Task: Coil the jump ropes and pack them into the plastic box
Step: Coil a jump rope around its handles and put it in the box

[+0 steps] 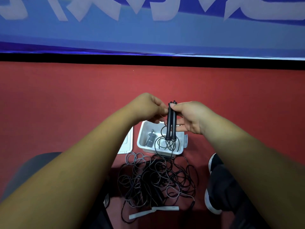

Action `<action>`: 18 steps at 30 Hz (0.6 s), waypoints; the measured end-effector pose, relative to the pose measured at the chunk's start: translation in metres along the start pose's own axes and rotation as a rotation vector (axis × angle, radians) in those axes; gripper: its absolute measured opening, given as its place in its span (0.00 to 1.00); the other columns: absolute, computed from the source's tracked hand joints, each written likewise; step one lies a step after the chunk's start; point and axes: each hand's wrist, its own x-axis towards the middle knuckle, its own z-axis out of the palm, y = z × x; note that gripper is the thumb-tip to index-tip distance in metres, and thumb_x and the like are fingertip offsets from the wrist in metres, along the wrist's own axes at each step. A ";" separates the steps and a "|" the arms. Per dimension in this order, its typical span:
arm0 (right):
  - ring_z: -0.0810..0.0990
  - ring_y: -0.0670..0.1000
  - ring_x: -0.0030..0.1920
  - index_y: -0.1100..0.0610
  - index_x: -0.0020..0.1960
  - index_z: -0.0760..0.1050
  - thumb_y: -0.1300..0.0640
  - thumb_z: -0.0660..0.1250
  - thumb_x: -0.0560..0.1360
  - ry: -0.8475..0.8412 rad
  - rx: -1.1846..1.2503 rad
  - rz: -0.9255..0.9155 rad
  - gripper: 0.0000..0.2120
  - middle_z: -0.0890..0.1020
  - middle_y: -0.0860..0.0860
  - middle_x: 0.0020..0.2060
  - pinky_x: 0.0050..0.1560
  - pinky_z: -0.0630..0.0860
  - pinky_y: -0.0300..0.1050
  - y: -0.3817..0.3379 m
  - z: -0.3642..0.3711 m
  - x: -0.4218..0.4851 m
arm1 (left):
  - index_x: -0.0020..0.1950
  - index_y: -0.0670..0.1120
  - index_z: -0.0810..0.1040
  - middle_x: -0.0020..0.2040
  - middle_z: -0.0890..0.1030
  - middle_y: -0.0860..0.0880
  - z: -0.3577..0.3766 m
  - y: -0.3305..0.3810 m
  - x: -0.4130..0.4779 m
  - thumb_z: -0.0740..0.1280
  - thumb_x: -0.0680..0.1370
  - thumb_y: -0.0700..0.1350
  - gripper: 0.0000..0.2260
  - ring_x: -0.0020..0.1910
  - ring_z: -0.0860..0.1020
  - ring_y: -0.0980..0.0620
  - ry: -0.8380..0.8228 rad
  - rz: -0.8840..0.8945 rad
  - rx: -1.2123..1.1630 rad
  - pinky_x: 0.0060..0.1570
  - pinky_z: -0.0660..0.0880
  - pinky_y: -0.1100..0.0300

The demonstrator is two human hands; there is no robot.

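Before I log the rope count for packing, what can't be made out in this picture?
Head view only.
The left hand: what its fingertips pinch is hidden by the black handles, which the right hand grips.
The plastic box: far end hidden behind hands and handles.
The lid: partly covered by the left forearm.
The tangle: rope count unclear, loops overlap.

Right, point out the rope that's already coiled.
The grey rope inside the plastic box, wound tight. The black rope in the right hand hangs loose; the rest lie in a tangle on the floor.
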 end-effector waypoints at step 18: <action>0.89 0.55 0.47 0.62 0.62 0.81 0.55 0.68 0.84 -0.174 -0.106 -0.106 0.12 0.89 0.56 0.53 0.43 0.86 0.52 -0.010 0.003 -0.024 | 0.49 0.49 0.87 0.41 0.86 0.52 -0.024 -0.003 0.011 0.74 0.78 0.45 0.02 0.44 0.83 0.53 0.247 0.320 0.561 0.48 0.77 0.59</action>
